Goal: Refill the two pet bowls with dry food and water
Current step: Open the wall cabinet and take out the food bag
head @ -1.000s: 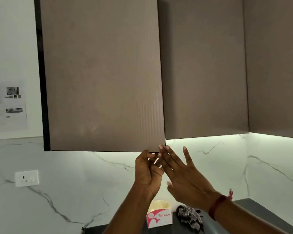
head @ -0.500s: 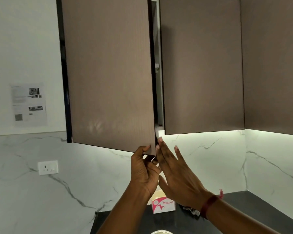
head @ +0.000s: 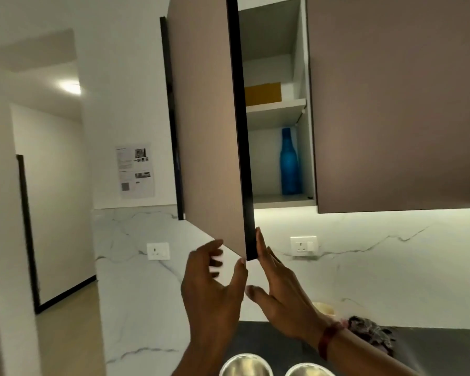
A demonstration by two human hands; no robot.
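Note:
The brown cabinet door stands swung out toward me. My left hand hovers open just below its lower corner, fingers spread, thumb near the dark edge. My right hand has flat fingers pressed against the inner side of the door's lower edge. Inside the cabinet, a blue bottle stands on the bottom shelf and a yellow box sits on the shelf above. Two steel bowls show their rims at the bottom edge, on the dark counter.
The shut neighbouring cabinet door is to the right. Two wall sockets sit on the marble backsplash. A checked cloth lies on the counter at right. A paper sheet hangs on the wall; a doorway opens at left.
The cabinet door has swung from nearly shut to wide open, showing the shelves, bottle and box. My view shifted right and down, bringing the two bowls into sight.

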